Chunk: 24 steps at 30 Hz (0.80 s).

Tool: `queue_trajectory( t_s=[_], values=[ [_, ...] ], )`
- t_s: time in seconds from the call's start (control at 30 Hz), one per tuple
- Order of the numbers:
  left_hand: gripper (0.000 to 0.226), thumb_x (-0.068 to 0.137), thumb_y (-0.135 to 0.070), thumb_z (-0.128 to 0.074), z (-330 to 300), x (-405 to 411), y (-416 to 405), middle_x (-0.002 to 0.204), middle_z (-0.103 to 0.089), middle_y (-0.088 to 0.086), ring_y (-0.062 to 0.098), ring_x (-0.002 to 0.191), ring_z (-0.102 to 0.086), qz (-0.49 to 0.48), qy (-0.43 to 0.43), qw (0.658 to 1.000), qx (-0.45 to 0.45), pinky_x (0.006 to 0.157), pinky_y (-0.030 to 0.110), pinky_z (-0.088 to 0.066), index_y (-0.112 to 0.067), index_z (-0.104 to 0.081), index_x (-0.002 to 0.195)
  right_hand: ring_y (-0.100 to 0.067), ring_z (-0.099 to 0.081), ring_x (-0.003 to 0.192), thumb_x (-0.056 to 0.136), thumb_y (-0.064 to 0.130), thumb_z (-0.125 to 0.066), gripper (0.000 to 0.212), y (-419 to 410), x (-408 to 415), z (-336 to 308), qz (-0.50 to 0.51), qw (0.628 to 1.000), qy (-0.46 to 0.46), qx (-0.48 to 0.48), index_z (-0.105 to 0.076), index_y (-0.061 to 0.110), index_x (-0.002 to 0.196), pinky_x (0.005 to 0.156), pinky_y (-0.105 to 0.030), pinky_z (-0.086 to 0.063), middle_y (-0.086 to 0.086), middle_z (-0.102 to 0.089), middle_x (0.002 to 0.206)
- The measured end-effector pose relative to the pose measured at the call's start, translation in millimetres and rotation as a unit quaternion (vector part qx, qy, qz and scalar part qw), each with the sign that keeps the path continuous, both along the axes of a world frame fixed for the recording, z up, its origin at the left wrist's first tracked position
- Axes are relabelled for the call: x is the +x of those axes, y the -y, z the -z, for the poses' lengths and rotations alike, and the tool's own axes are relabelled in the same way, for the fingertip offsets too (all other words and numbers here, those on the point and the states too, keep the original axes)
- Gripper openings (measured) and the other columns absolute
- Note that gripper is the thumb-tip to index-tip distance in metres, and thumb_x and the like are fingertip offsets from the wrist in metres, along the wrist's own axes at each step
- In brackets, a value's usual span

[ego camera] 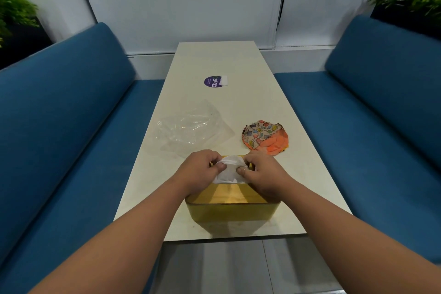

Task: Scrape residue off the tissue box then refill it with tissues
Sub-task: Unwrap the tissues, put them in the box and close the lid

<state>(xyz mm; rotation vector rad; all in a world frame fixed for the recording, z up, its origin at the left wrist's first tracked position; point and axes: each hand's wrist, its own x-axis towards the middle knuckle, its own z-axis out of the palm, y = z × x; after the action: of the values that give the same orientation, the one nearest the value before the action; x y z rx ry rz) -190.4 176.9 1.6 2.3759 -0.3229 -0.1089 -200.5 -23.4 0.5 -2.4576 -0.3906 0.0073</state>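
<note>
Yellow tissue box (230, 212) stands at the table's (298, 198) near edge. Above it, left hand (199, 172) and right hand (261, 175) each pinch the white tissues (228, 173). Beyond the box lies an empty plastic wrapper (191, 130). Risk: uneven pulling may tear the sheets.

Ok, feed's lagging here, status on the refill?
Left grip and right grip pinching white tissue wad over yellow tissue box. Nothing in the way.

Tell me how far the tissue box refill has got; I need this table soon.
Refill under way: both the left hand and right hand pinch white tissues over the yellow tissue box. The clear plastic wrapper lies empty behind. Left: seating the tissues. Scraping can't be judged.
</note>
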Motion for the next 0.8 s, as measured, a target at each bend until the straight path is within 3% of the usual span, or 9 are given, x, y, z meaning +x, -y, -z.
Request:
queue_trajectory(
  t_s=[0.1, 0.2, 0.43, 0.63, 0.8],
  values=[
    [0.012, 0.087, -0.038, -0.066, 0.6, -0.1, -4.1, 0.081, -0.065, -0.013, 0.004, 0.074, -0.059, 0.006, -0.006, 1.0, -0.011, 0.065, 0.021, -0.051, -0.028, -0.071, 0.091, -0.01, -0.046, 0.07, 0.081, 0.031, -0.068, 0.02, 4.1, -2.9, -2.7, -0.002, 1.0, -0.009, 0.023, -0.066, 0.011, 0.083, 0.057, -0.024, -0.035, -0.001, -0.057, 0.079],
    [0.011, 0.083, -0.038, -0.069, -0.6, -0.2, -8.3, 0.078, -0.065, -0.017, 0.0, 0.071, -0.059, 0.01, -0.017, 0.999, -0.027, 0.056, 0.01, -0.046, -0.03, -0.073, 0.09, -0.014, -0.051, 0.077, 0.085, 0.027, -0.064, 0.018, 8.7, -4.4, -3.8, 0.0, 0.999, -0.018, 0.026, -0.07, 0.013, 0.094, 0.067, -0.032, -0.044, 0.0, -0.06, 0.084],
    [0.014, 0.092, -0.032, -0.061, -0.5, 4.6, -6.0, 0.08, -0.068, 0.0, 0.019, 0.076, -0.061, -0.011, -0.029, 0.999, 0.009, 0.068, 0.033, -0.052, -0.024, -0.071, 0.085, -0.01, -0.051, 0.072, 0.093, 0.028, -0.058, 0.018, 4.4, -2.3, -2.0, 0.035, 0.996, -0.043, 0.064, -0.069, 0.014, 0.092, 0.062, -0.029, -0.041, 0.005, -0.059, 0.078],
    [0.015, 0.093, -0.029, -0.059, -0.3, 4.8, -7.3, 0.075, -0.064, -0.003, 0.011, 0.068, -0.055, -0.027, -0.028, 0.999, -0.002, 0.057, 0.022, -0.044, -0.029, -0.066, 0.08, -0.009, -0.054, 0.071, 0.095, 0.028, -0.056, 0.017, 2.0, -2.0, -1.2, 0.057, 0.99, -0.068, 0.114, -0.068, 0.018, 0.09, 0.062, -0.027, -0.043, 0.005, -0.062, 0.079],
    [0.015, 0.094, -0.03, -0.057, -2.4, 4.0, -6.1, 0.075, -0.063, -0.005, 0.01, 0.068, -0.054, -0.024, -0.028, 0.999, 0.006, 0.057, 0.021, -0.043, -0.027, -0.066, 0.083, -0.007, -0.052, 0.07, 0.094, 0.029, -0.056, 0.015, 0.5, -2.1, 0.7, 0.044, 0.993, -0.056, 0.09, -0.067, 0.021, 0.088, 0.058, -0.024, -0.04, 0.009, -0.059, 0.075]
  ],
)
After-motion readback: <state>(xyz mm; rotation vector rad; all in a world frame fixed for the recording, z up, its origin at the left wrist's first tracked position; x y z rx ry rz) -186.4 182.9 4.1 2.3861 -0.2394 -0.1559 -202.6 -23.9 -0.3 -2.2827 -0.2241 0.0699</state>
